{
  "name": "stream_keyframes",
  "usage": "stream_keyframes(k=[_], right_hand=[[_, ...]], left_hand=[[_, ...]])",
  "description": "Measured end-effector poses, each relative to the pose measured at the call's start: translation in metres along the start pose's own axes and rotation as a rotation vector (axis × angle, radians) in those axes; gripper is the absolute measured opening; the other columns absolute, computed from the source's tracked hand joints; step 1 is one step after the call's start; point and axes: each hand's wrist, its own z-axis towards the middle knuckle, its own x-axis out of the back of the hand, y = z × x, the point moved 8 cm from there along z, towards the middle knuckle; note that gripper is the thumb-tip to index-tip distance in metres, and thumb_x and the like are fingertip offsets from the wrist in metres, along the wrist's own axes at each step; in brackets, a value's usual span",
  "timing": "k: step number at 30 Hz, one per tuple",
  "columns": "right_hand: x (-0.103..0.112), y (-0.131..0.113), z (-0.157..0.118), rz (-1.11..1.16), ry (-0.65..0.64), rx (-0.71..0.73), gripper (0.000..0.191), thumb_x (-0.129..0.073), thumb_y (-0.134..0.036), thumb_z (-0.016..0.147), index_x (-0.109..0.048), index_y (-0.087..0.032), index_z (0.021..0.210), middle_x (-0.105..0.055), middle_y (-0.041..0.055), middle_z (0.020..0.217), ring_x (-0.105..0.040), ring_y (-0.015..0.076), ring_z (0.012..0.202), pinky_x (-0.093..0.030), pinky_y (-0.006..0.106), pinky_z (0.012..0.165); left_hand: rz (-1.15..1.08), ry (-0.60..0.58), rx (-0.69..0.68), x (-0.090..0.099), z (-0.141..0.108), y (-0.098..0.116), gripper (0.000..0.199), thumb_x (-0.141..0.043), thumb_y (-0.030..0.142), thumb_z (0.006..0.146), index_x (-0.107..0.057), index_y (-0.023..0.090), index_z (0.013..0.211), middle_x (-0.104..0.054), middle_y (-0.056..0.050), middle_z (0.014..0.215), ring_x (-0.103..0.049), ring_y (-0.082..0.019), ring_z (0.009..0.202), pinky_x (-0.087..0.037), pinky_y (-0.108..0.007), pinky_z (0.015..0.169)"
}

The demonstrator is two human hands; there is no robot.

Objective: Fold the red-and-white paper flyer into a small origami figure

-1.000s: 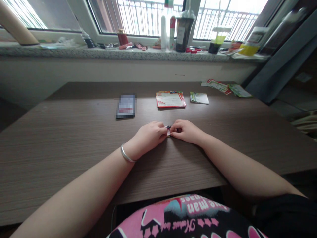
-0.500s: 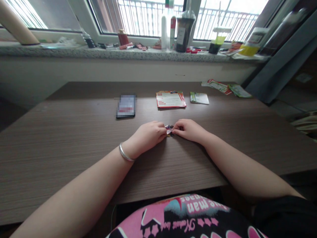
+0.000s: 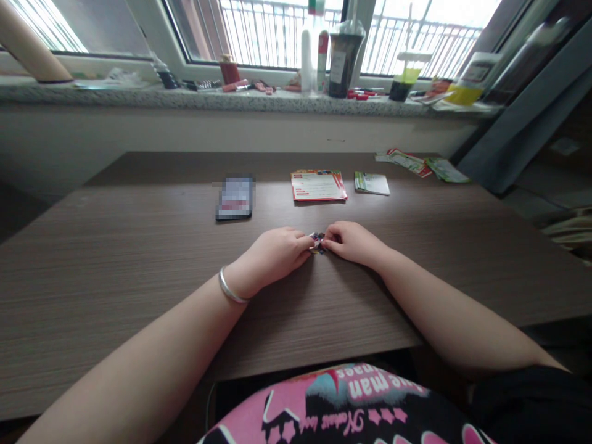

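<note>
Between my two hands, near the middle of the brown table (image 3: 139, 259), is a small crinkled wrapper (image 3: 317, 243) with dark, white and coloured patches. My left hand (image 3: 283, 253), below a silver bracelet at the wrist, pinches its left side. My right hand (image 3: 354, 242) has thumb and forefinger closed on its right side. The fingers cover much of the wrapper, and what it contains, if anything, cannot be made out.
Beyond my hands lie a blurred phone-like device (image 3: 235, 198), a red-edged card stack (image 3: 319, 186) and a smaller green-white stack (image 3: 372, 184). More cards (image 3: 409, 161) are at the back right. Bottles and cups stand on the windowsill (image 3: 259, 106).
My left hand has shifted very slightly, its fingers reaching a little further right over the wrapper. My right hand has hardly moved and stays on the wrapper.
</note>
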Motion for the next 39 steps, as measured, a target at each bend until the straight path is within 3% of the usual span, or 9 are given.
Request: stream_keyframes(k=[3,5,8,13,22,39], right_hand=[[0.001,-0.001,0.0,-0.012,0.004,0.004,0.017,-0.058,-0.031,0.086,-0.064,-0.019,0.075,-0.066,0.0029,0.077,-0.054,0.0146,0.07,-0.033,0.025,0.062],[0.001,0.0,0.0,-0.021,0.0,-0.001,0.017,-0.058,-0.03,0.086,-0.064,-0.019,0.075,-0.067,0.0033,0.077,-0.054,0.015,0.07,-0.034,0.025,0.062],[0.001,0.0,0.001,-0.033,-0.012,-0.019,0.018,-0.057,-0.031,0.087,-0.064,-0.019,0.075,-0.067,0.0036,0.078,-0.055,0.0153,0.071,-0.034,0.025,0.061],[0.002,-0.001,0.001,-0.043,-0.017,-0.034,0.017,-0.057,-0.031,0.086,-0.064,-0.019,0.075,-0.068,0.0034,0.078,-0.055,0.0153,0.07,-0.033,0.025,0.06],[0.004,-0.003,-0.002,-0.085,0.038,-0.042,0.018,-0.057,-0.033,0.086,-0.061,-0.02,0.074,-0.068,0.0038,0.08,-0.056,0.016,0.072,-0.034,0.026,0.062],[0.003,-0.012,-0.002,-0.231,-0.016,-0.056,0.019,-0.052,-0.034,0.089,-0.062,-0.02,0.082,-0.069,0.0069,0.091,-0.062,0.0208,0.085,-0.037,0.029,0.07]], left_hand=[[0.002,-0.008,-0.053,0.001,-0.001,0.005,0.024,-0.049,0.02,0.094,-0.065,0.021,0.112,-0.072,-0.004,0.097,-0.067,-0.018,0.084,-0.05,-0.03,0.075],[0.016,-0.018,-0.076,0.002,-0.001,0.007,0.022,-0.05,0.019,0.094,-0.067,0.022,0.108,-0.072,-0.004,0.098,-0.067,-0.017,0.084,-0.05,-0.029,0.074],[0.037,-0.008,-0.075,0.002,-0.001,0.008,0.019,-0.051,0.02,0.094,-0.069,0.021,0.1,-0.071,-0.004,0.095,-0.066,-0.016,0.082,-0.049,-0.028,0.073],[0.067,0.02,-0.08,0.003,-0.002,0.007,0.025,-0.051,0.02,0.094,-0.064,0.023,0.114,-0.071,-0.004,0.098,-0.066,-0.016,0.082,-0.049,-0.027,0.071],[0.173,0.015,-0.079,-0.003,-0.001,0.011,0.025,-0.045,0.026,0.097,-0.064,0.021,0.111,-0.067,-0.005,0.095,-0.061,-0.02,0.081,-0.047,-0.031,0.067],[0.168,-0.009,-0.065,-0.005,-0.002,0.009,0.031,-0.047,0.017,0.092,-0.061,0.021,0.119,-0.066,-0.005,0.098,-0.062,-0.02,0.084,-0.049,-0.031,0.069]])
